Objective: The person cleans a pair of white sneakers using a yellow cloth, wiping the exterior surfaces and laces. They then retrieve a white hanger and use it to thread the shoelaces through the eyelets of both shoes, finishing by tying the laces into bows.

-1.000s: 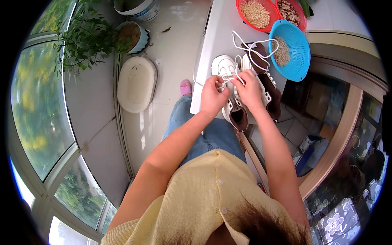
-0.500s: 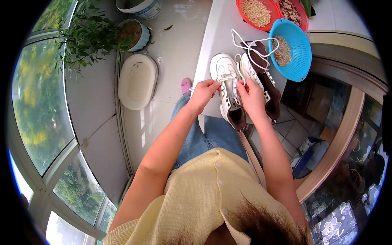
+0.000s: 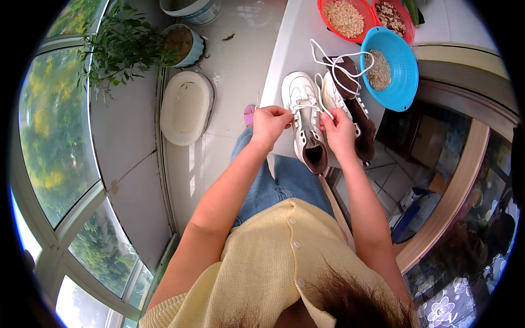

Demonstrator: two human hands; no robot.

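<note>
A white sneaker (image 3: 295,86) sits on the white ledge with its toe pointing away from me and its dark opening toward me. White lace crosses the lower holes of its front. At the sneaker's left side, my left hand (image 3: 270,127) pinches a shoelace, whose tip pokes up beyond the knuckles. My right hand (image 3: 340,134) is closed on the other stretch of white shoelace (image 3: 322,100) at the sneaker's right edge. Beside it lies the second shoe (image 3: 366,123), white and brown, its long loose lace (image 3: 314,52) looping over the far end.
A blue colander (image 3: 402,71) with grains stands beyond the shoes, near red baskets (image 3: 367,13) of grains or nuts. Down on the floor at left are an oval cream basin (image 3: 186,109) and a potted plant (image 3: 191,49). A wooden-framed opening (image 3: 470,180) lies at right.
My left hand has curled more tightly, and the lace tip now stands up above it. The right hand has shifted very slightly, still holding its lace. Both shoes stay in place.
</note>
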